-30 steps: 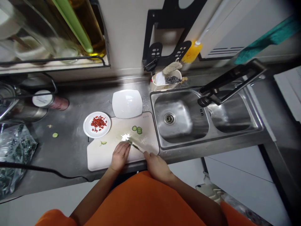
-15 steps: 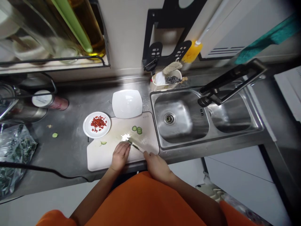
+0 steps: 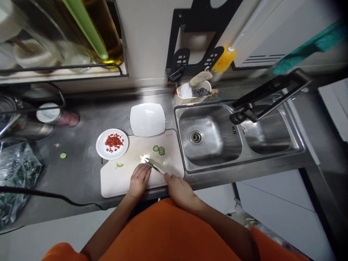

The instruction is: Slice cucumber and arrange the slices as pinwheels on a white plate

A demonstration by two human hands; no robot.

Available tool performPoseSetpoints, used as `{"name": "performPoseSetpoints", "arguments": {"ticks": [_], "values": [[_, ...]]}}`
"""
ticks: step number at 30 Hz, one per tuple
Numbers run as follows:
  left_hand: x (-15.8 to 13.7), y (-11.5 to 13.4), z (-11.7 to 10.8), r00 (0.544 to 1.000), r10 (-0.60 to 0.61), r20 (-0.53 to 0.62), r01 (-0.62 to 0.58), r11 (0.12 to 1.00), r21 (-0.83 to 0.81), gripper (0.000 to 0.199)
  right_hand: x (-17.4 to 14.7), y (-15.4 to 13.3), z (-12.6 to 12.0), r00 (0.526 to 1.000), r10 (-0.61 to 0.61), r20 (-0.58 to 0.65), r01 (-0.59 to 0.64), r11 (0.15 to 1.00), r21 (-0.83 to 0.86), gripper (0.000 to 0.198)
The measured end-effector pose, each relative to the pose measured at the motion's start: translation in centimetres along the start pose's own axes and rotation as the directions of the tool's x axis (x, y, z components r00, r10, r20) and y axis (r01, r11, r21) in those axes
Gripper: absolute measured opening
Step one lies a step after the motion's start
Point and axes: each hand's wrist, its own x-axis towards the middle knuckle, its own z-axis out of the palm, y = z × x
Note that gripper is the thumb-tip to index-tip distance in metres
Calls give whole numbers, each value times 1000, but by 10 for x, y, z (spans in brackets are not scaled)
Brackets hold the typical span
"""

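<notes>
On a white cutting board (image 3: pixel 119 183), my left hand (image 3: pixel 139 177) is closed with bent fingers on a cucumber piece, mostly hidden by the fingers. My right hand (image 3: pixel 181 190) grips the handle of a knife (image 3: pixel 154 167). Its blade points up and left, touching or very near my left fingertips, with dark green showing along it. Several cucumber slices (image 3: pixel 159 149) lie farther back on the board. Thin pale green scraps (image 3: pixel 119 165) rest to the left of my left hand.
A white plate of red goji berries (image 3: pixel 114 141) overlaps the board's left corner. Behind the board stands a white square dish (image 3: pixel 147 119). To the right is a steel double sink (image 3: pixel 209 137) with a black faucet (image 3: pixel 261 94). A plastic bag of greens (image 3: pixel 19 181) sits far left.
The knife and my right hand have shifted slightly up and to the left, so the blade tip reaches farther past my left fingertips. My left hand stays in place.
</notes>
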Motion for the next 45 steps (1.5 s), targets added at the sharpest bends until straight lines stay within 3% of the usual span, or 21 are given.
{"name": "performPoseSetpoints", "arguments": {"ticks": [19, 34, 45], "values": [[-2, -1, 1, 1000, -13, 8, 13, 1000, -2, 20, 43, -10, 22, 991, -47, -125, 46, 999, -8, 34], [-1, -1, 0, 1000, -20, 20, 20, 1000, 3, 19, -3, 7, 13, 999, -4, -42, 4, 1000, -9, 34], [-1, -1, 0, 1000, 2, -3, -2, 1000, 17, 17, -12, 6, 12, 1000, 19, -6, -18, 999, 35, 33]]}}
